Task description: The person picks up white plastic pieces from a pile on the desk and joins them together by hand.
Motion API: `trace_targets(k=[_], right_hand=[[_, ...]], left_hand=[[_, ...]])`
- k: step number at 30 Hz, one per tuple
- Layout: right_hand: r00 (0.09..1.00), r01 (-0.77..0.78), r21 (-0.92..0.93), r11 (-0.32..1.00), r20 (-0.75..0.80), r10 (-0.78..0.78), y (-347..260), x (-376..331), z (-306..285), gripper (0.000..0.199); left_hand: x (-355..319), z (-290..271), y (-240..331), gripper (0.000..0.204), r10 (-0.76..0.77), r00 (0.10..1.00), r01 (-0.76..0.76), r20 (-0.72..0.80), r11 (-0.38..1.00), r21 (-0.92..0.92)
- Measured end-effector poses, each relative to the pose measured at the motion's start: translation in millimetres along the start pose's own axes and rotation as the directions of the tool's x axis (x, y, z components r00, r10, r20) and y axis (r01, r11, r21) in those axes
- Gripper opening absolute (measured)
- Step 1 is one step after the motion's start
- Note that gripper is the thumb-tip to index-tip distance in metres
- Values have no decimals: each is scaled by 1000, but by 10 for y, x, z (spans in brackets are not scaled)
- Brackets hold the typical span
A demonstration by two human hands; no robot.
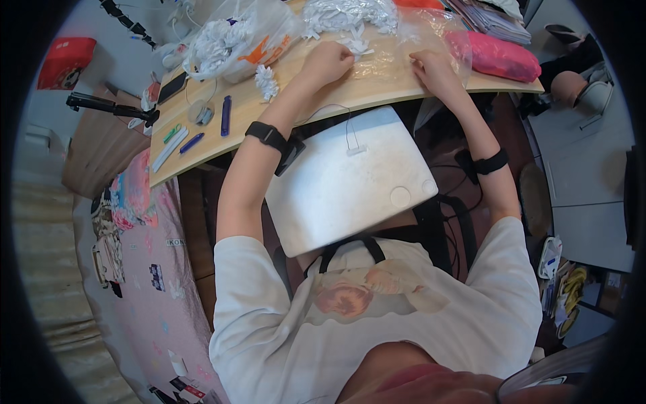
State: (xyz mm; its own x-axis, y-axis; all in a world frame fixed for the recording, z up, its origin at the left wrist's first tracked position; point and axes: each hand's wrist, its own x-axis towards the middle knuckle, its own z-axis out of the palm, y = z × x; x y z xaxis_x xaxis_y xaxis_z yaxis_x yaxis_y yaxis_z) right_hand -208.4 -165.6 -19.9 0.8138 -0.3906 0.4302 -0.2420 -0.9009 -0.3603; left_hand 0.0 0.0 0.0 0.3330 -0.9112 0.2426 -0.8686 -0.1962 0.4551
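Note:
Both my hands are over the far part of the wooden table. My left hand (328, 64) is closed, fingers curled in, just beside loose white folded paper pieces (355, 46); whatever it may hold is hidden. My right hand (434, 71) has its fingers bent together against a clear plastic bag (431, 30); I cannot make out what is between them. A larger heap of white paper pieces (350, 15) lies beyond, in clear plastic. To the left, a white plastic bag (242, 40) is filled with similar pieces, and a small white paper cluster (266, 83) lies before it.
A pink plastic-wrapped bundle (501, 59) lies at the table's right end. On the left are a dark blue pen-like stick (226, 116), a tape roll (201, 112), a blue pen (192, 143) and a phone (172, 88). A white board (350, 182) rests over my lap.

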Motion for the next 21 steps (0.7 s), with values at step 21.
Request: trace_targets(k=[21], right_hand=[[1000, 5, -33, 999, 3, -5, 13, 33, 16, 12]], left_hand=[[-152, 103, 266, 20, 214, 970, -162, -113, 921, 354]])
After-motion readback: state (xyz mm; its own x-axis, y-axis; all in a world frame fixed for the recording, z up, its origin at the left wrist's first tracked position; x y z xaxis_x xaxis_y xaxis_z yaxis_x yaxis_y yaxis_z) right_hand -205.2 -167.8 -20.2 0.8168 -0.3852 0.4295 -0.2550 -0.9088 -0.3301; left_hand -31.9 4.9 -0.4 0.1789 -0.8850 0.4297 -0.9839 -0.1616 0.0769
